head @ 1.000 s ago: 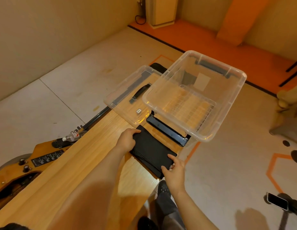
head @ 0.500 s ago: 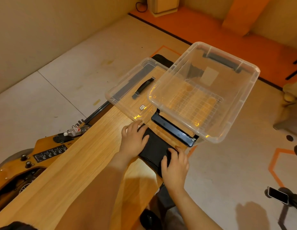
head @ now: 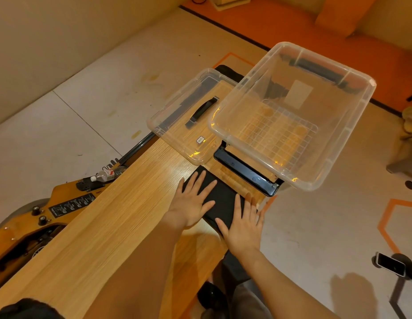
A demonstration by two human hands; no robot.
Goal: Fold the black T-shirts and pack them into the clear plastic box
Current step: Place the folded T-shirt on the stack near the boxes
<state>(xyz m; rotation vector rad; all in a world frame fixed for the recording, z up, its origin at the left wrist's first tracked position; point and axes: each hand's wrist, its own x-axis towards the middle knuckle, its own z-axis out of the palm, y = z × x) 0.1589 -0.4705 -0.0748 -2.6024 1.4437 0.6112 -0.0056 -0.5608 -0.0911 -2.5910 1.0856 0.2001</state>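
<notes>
A folded black T-shirt (head: 223, 199) lies on the wooden table (head: 122, 222) near its right edge. My left hand (head: 193, 201) presses flat on the shirt's left part, fingers straight and spread. My right hand (head: 243, 223) lies flat on the shirt's near right corner, fingers straight. Just beyond the shirt stands the clear plastic box (head: 292, 116), with nothing in it, overhanging the table's right edge. Its black clip handle (head: 246, 173) sits between the box and the shirt.
The box's clear lid (head: 184, 120) with a black handle lies left of the box on the table. A plastic bottle (head: 106, 174) rests beside the table's left edge. A phone on a stand (head: 390, 267) is on the floor at the right.
Both hands went from gripping the shirt's edges to lying flat on top of it with fingers spread. The camera view shifted a little closer.
</notes>
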